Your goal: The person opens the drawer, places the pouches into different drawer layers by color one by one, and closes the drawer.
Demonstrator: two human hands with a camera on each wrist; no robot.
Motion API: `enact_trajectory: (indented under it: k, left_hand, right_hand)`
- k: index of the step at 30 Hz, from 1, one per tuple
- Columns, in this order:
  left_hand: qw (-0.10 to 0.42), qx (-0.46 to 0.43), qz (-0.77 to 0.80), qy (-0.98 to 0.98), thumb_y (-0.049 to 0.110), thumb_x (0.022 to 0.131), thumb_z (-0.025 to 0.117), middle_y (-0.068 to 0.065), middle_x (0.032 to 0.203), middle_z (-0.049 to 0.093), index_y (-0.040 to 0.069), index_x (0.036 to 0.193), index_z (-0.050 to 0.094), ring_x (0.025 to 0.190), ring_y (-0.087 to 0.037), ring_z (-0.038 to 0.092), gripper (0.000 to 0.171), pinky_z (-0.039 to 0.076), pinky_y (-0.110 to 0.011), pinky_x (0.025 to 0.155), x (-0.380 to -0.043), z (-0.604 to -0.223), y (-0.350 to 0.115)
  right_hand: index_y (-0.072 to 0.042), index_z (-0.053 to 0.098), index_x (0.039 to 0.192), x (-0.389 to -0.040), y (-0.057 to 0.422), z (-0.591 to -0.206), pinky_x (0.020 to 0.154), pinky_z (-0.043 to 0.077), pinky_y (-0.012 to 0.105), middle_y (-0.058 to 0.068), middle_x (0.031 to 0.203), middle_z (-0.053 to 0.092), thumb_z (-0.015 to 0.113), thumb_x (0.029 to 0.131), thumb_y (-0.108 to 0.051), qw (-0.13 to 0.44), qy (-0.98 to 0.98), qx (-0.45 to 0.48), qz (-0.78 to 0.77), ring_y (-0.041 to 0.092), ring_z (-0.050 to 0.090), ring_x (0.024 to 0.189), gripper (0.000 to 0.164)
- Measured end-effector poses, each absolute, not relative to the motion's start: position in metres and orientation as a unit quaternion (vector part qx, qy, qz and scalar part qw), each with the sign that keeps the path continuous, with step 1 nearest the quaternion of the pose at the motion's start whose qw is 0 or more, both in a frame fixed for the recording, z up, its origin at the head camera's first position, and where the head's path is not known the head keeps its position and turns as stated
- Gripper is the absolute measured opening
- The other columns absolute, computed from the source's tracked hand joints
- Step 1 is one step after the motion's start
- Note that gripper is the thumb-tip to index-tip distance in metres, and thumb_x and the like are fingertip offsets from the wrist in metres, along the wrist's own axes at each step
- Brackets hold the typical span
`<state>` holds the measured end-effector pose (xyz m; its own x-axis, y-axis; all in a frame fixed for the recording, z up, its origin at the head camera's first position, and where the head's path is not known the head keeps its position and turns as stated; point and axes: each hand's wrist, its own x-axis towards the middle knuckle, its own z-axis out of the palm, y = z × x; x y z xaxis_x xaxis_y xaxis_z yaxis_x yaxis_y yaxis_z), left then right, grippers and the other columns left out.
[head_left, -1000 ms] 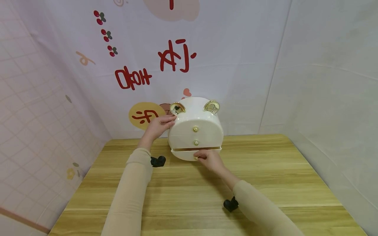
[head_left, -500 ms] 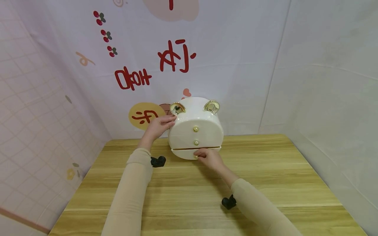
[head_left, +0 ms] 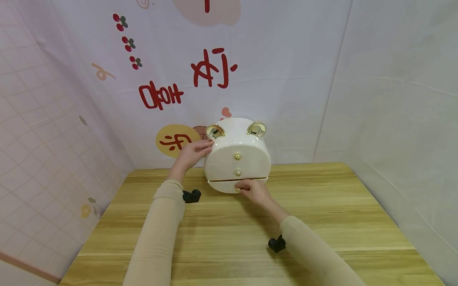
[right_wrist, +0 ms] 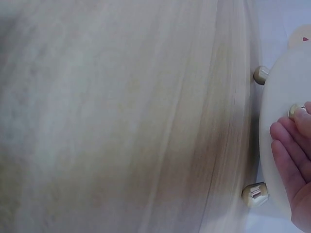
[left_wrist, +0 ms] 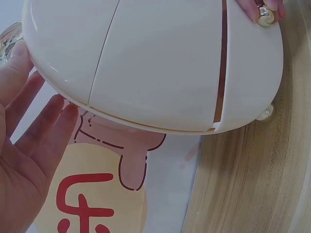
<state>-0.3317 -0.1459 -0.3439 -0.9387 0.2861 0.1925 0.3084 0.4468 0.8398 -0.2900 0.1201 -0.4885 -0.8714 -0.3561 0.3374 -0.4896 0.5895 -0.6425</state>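
Note:
A white storage box [head_left: 218, 165] with rounded sides and gold ears stands at the back of the table. Its bottom drawer [left_wrist: 252, 68] sits slightly out, leaving a narrow dark gap along the top edge. With thumb and fingers, my right hand [head_left: 255, 191] pinches the gold drawer knob [left_wrist: 266, 16] on that drawer. At the upper left side of the box, my left hand [head_left: 191, 154] touches the shell with fairly straight fingers, thumb close to the gold ear [left_wrist: 9, 42]. Two more gold knobs show above, on the closed upper front.
The wooden table [head_left: 222, 246] stretches in front of the box. Behind it hangs a white cloth backdrop [head_left: 286, 79] with red characters and cherries. Small gold feet [right_wrist: 255, 194] hold the box off the table. Black wrist devices [head_left: 277, 244] show beside both sleeves.
The right hand has pushed the bottom drawer inward, and its gap has narrowed, mostly in the first half second. The left hand has stayed at the box's side.

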Motion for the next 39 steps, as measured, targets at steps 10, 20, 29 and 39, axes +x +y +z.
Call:
enact_trajectory:
  k: [10,20,29,39]
  left_hand:
    - [0.010,-0.181,-0.487,-0.855,0.028,0.098,0.066,-0.006,0.148,0.049,0.019,0.136,0.064,0.128,-0.025,0.054,0.040,0.046,-0.042,0.102,-0.330,-0.343,-0.147]
    - [0.031,-0.212,-0.445,-0.869,0.027,0.097,0.066,-0.008,0.142,0.053,0.023,0.137,0.063,0.124,-0.026,0.056,0.041,0.047,-0.043,0.101,-0.328,-0.341,-0.141]
    - [0.044,-0.211,-0.445,-0.869,0.025,0.096,0.068,-0.010,0.141,0.053,0.020,0.135,0.065,0.125,-0.027,0.054,0.039,0.046,-0.043,0.102,-0.327,-0.341,-0.137]
    - [0.047,-0.217,-0.451,-0.865,0.025,0.097,0.067,-0.009,0.143,0.052,0.020,0.134,0.065,0.127,-0.026,0.052,0.038,0.047,-0.042,0.102,-0.329,-0.346,-0.141]
  right_hand:
    - [-0.012,0.078,0.100,-0.291,0.120,-0.490,0.079,0.057,0.028,0.000,0.102,0.074,0.077,0.085,-0.001,0.089,-0.887,0.242,0.382,0.018,0.071,0.091,0.019]
    - [-0.012,0.078,0.099,-0.293,0.120,-0.491,0.079,0.057,0.029,0.001,0.100,0.074,0.077,0.085,-0.001,0.095,-0.884,0.244,0.387,0.018,0.071,0.091,0.018]
    - [-0.012,0.078,0.098,-0.298,0.123,-0.493,0.080,0.056,0.029,0.001,0.100,0.074,0.077,0.084,-0.001,0.097,-0.884,0.245,0.386,0.017,0.071,0.091,0.017]
    - [-0.012,0.078,0.100,-0.303,0.122,-0.496,0.081,0.056,0.026,0.001,0.102,0.074,0.076,0.086,0.000,0.086,-0.879,0.245,0.401,0.017,0.070,0.093,0.018]
